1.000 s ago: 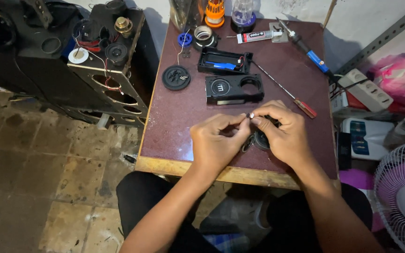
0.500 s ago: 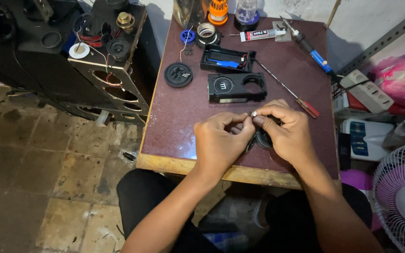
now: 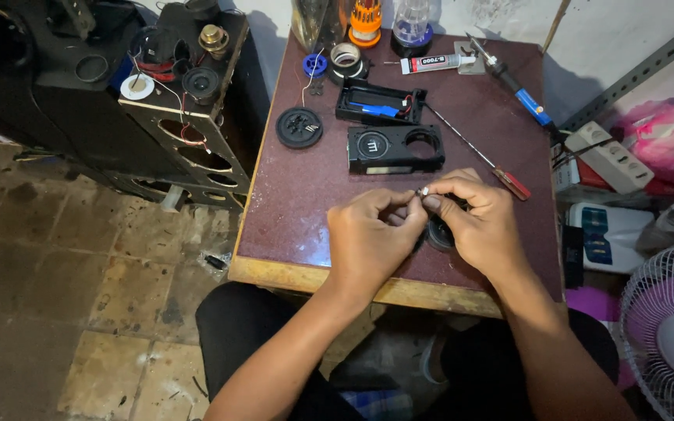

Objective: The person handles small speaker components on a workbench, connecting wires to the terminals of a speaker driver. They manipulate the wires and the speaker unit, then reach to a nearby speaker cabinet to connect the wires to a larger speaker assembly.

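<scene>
**Both hands pinched on a tiny bit over the small speaker**

Barely anything has shifted since half a second ago: both hands sit in the same spot near the front edge of the table, fingertips still meeting, and the view has only drifted a touch. So here's how it looks right now.

Left hand (image 3: 372,234) and right hand (image 3: 477,222) are pressed close together, thumbs and forefingers pinched on a tiny light-coloured piece (image 3: 423,191) held right between them. Can't tell what that piece actually is, way too small. Under the right palm there's a small round black speaker driver (image 3: 438,234), mostly hidden, resting on the maroon table (image 3: 306,203). Whether the right hand is really gripping it or just lying over it, I can't tell.

Just past the hands sits a black plastic speaker housing (image 3: 395,148) with one round hole open. Behind that is another black shell with a blue battery (image 3: 376,105) in it. A round black grille disc (image 3: 299,127) lies to the left of those two. A long thin screwdriver with a red handle (image 3: 477,152) runs diagonally, handle end just beside the right hand. A soldering iron with a blue grip (image 3: 520,90) and a tube of glue (image 3: 438,64) are at the far edge.

Off to the left stands a big black speaker cabinet (image 3: 189,117), and a white fan (image 3: 668,335) is at lower right.
</scene>
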